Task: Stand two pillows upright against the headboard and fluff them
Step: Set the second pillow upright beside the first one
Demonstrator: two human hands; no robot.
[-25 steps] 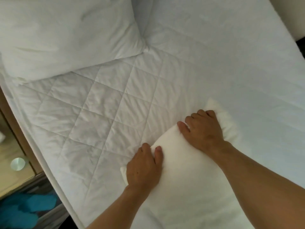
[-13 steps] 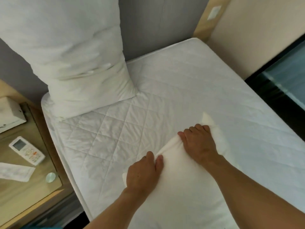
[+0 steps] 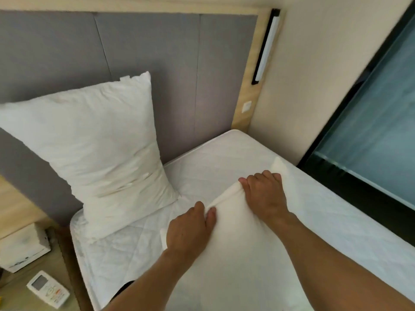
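Since the earlier frame the view had tipped up, so the grey headboard (image 3: 175, 63) showed in full, and the hands had carried the second pillow (image 3: 238, 248) a little nearer to it; the left hand (image 3: 186, 230) and the right hand (image 3: 262, 196) each had their fingers closed on the far edge of that pillow, which lay over the middle of the bed (image 3: 325, 212). The first pillow (image 3: 89, 149) stood upright against the headboard at the bed's far left corner; a remote (image 3: 48, 292) lay on the bedside desk (image 3: 13, 297).
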